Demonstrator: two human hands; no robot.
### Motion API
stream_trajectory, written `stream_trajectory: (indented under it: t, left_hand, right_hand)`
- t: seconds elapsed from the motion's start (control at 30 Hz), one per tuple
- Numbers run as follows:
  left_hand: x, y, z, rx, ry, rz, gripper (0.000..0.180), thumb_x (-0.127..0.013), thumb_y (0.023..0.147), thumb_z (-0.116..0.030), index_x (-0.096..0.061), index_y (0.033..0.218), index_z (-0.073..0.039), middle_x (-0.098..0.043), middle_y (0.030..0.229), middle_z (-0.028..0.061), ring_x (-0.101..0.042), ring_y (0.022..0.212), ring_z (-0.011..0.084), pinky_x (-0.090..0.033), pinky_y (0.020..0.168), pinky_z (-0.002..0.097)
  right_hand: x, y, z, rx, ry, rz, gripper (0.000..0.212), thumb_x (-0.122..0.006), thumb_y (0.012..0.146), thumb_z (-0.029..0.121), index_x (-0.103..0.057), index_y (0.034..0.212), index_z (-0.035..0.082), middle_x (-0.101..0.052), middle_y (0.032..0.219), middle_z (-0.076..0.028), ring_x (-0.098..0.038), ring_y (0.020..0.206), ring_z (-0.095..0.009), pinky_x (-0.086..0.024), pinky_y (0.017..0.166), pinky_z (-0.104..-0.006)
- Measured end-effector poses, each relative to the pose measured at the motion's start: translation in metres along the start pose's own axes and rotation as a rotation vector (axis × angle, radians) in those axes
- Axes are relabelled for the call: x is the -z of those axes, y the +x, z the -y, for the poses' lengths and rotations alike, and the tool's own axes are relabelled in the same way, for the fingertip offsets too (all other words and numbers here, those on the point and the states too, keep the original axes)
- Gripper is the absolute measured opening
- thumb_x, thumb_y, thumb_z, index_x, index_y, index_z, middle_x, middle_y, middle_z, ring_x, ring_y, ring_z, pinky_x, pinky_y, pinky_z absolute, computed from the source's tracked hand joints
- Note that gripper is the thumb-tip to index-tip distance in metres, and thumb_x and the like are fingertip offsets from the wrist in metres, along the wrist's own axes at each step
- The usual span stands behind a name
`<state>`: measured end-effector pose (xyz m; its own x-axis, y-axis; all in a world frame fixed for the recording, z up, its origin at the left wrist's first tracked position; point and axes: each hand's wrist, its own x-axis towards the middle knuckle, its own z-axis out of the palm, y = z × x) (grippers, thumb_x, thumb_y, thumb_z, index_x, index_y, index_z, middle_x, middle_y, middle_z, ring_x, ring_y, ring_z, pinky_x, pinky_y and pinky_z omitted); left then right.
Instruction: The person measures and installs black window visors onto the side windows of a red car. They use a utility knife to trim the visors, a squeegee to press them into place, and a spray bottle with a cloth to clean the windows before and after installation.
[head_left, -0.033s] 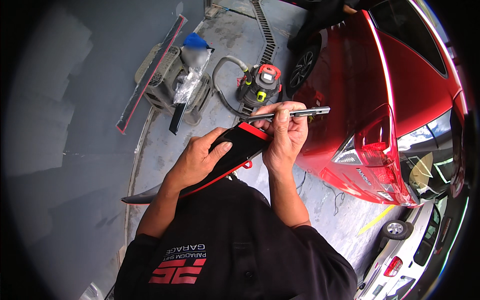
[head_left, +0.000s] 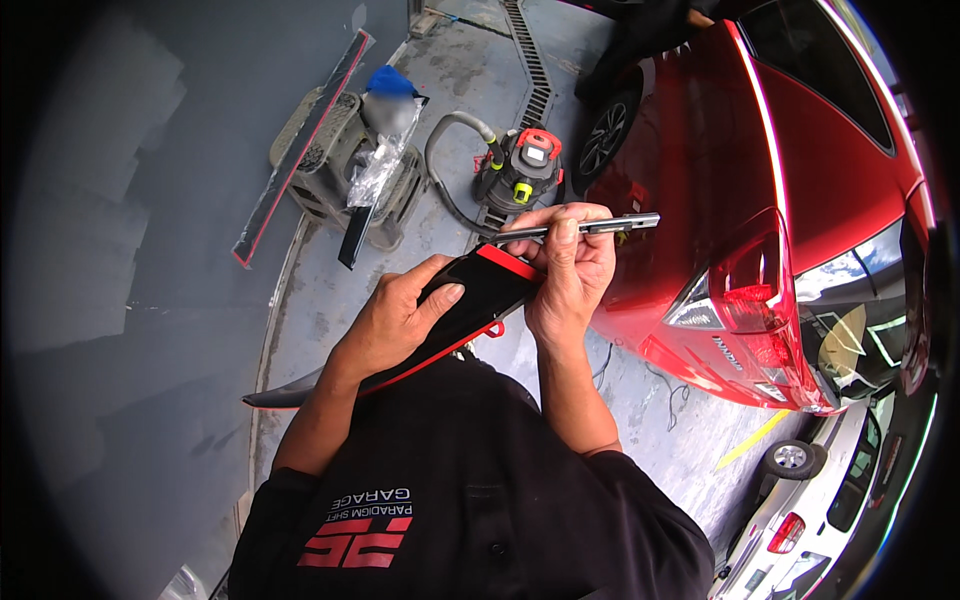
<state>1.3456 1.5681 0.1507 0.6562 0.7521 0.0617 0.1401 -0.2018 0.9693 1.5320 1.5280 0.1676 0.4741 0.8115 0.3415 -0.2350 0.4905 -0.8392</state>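
Well, red car (head_left: 690,150): parked at right.
Black panel (head_left: 480,300): held aslant, mid-view.
Left hand (head_left: 392,318): fingers grasping the panel.
Right hand (head_left: 572,268): fingers pinching a slim tool (head_left: 640,221) near the panel's red strip (head_left: 508,263).
Change: none I can see; work seems unfinished.

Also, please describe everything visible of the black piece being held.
The black piece looks like smooth, glossy plastic. A red strip crosses its wide end, red edging follows its lower side, and a small red loop sticks out. It slants down to a tapering tip at lower left, partly hidden by the left forearm. The left hand grips it, thumb on top; the right hand, holding a slim metallic tool, is at the wide end.
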Motion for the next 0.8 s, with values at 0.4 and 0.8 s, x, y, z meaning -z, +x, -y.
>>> stream_trajectory:
  t: [0.4, 0.8]
  left_hand:
    - [0.0026, 0.0010, 0.0038, 0.011, -0.015, 0.005, 0.024, -0.062, 0.103, -0.017, -0.059, 0.116, 0.003, -0.062, 0.075, 0.0144, -0.051, 0.066, 0.0154, -0.048, 0.066, 0.0340]
    - [0.0062, 0.0009, 0.0058, 0.029, -0.018, 0.040, 0.026, -0.060, 0.105, -0.021, -0.059, 0.118, 0.001, -0.059, 0.072, 0.0139, -0.049, 0.064, 0.0157, -0.047, 0.065, 0.0344]
  right_hand:
    - [-0.0011, 0.0004, -0.0038, 0.001, -0.004, 0.007, 0.013, -0.055, 0.108, 0.017, -0.049, 0.113, 0.007, -0.067, 0.095, -0.018, -0.064, 0.075, -0.015, -0.056, 0.068, -0.0263]
    - [-0.0036, -0.0009, -0.0047, -0.001, 0.029, 0.017, 0.012, -0.055, 0.107, 0.017, -0.049, 0.112, 0.008, -0.066, 0.094, -0.018, -0.062, 0.074, -0.015, -0.055, 0.067, -0.0268]
